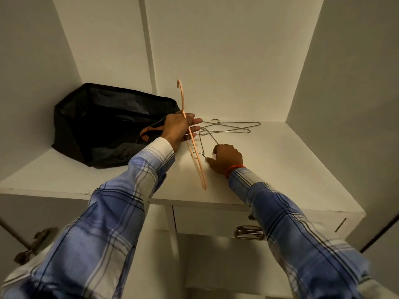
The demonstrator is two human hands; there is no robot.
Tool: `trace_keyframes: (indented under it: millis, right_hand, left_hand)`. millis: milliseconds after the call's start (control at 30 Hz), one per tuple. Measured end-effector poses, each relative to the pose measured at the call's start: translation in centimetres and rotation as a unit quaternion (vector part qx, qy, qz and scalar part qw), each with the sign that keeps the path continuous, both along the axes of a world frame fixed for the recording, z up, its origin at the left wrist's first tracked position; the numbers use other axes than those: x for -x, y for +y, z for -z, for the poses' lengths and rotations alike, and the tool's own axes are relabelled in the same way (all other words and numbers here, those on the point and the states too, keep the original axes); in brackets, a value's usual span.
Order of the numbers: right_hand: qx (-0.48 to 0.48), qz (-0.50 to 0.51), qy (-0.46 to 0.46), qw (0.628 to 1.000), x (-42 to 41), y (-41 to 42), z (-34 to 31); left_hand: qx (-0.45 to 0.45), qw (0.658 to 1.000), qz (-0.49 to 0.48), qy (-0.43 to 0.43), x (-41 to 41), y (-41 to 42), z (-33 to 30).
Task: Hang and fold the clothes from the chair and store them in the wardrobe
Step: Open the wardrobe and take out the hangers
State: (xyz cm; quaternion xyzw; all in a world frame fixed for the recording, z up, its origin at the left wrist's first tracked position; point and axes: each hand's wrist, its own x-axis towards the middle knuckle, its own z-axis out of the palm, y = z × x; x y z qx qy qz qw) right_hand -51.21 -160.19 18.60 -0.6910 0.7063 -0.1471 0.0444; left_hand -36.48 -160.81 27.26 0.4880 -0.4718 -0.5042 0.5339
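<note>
Peach plastic hanger (193,145) held in left hand (179,129), hook upward, over white wardrobe shelf (269,165). Right hand (226,158) pinches a metal wire hanger (205,145) lying on shelf; more wire hangers (233,127) behind. Black bag (103,124) rests left.

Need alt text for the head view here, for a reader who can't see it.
On a white wardrobe shelf, the person's left hand holds a pink hanger while the right hand pinches one of several metal wire hangers. A black bag sits at the shelf's back left.
</note>
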Motion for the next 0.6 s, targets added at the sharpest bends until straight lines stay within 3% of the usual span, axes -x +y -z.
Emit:
trace_keyframes:
  millis: [300, 600]
  right_hand:
    - [0.024, -0.041, 0.079, 0.996, 0.2, -1.8, 0.3]
    - [0.009, -0.021, 0.052, 0.998, 0.1, -3.6, 0.7]
  left_hand:
    - [-0.019, 0.999, -0.027, -0.023, 0.9, -0.9, 0.3]
    - [-0.036, 0.998, 0.004, -0.053, 1.0, -2.5, 0.3]
